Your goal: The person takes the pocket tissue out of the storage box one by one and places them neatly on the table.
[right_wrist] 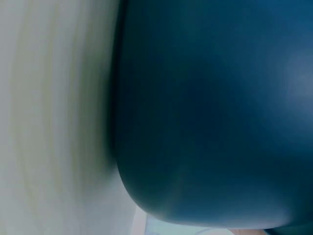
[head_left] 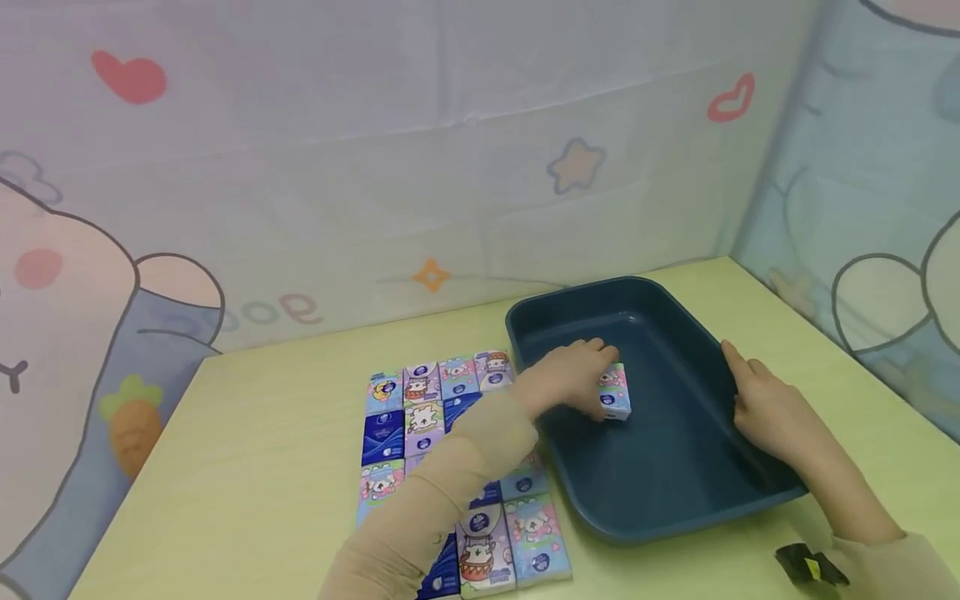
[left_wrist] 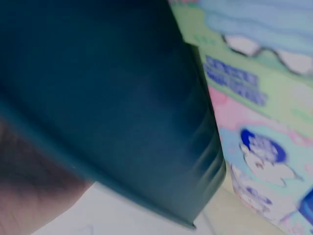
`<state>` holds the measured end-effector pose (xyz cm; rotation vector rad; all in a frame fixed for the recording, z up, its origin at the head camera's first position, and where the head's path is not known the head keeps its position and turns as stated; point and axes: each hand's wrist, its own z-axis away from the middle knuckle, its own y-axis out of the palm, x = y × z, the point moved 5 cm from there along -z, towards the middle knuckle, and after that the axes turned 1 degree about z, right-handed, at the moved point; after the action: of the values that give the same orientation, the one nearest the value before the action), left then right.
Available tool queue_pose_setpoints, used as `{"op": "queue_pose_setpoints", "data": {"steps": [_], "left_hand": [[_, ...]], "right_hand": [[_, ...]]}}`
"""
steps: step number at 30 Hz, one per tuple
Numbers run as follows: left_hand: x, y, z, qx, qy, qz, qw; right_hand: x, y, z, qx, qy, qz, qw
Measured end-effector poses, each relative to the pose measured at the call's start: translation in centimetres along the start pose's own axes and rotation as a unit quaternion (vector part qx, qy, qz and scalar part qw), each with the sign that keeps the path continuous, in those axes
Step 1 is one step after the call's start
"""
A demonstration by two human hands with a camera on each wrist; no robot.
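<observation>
My left hand [head_left: 577, 375] reaches over the near-left rim into a dark blue plastic tub [head_left: 660, 467] and holds a small pack of tissues [head_left: 615, 400] just over its floor; whether the pack touches the floor cannot be told. My right hand [head_left: 780, 417] grips the tub's right rim. Left of the tub lie rows of tissue packs [head_left: 483, 554], pink, purple and dark blue, partly hidden under my left forearm. In the left wrist view, the tub's outer wall [left_wrist: 107, 98] stands beside several packs [left_wrist: 264, 152]. The right wrist view is filled by the tub's outer side [right_wrist: 205, 122].
The pale yellow-green table [head_left: 247, 467] meets a cartoon-printed cloth backdrop [head_left: 337, 167] behind and at the right. A small black item with a yellow mark [head_left: 810, 567] lies by my right wrist.
</observation>
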<state>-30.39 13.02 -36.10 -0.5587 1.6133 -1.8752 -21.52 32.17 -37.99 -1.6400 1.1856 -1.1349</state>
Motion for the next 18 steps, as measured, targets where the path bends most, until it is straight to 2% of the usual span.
{"op": "queue_pose_setpoints", "data": {"steps": [5,11,18], "left_hand": [[0.9,-1.0,1.9,-0.018,-0.015,0.061,0.9978],[1.8,-1.4,3.6,-0.041,-0.031,0.102,0.9934],[2.4,-1.3,5.9,-0.087,-0.052,0.116,0.9881]], "right_hand": [[-0.2,-0.1,-0.1,0.003,0.001,0.001,1.000],[-0.2,-0.1,-0.3,0.005,0.004,0.001,1.000],[-0.1,0.1,-0.2,0.012,0.007,-0.004,1.000]]}}
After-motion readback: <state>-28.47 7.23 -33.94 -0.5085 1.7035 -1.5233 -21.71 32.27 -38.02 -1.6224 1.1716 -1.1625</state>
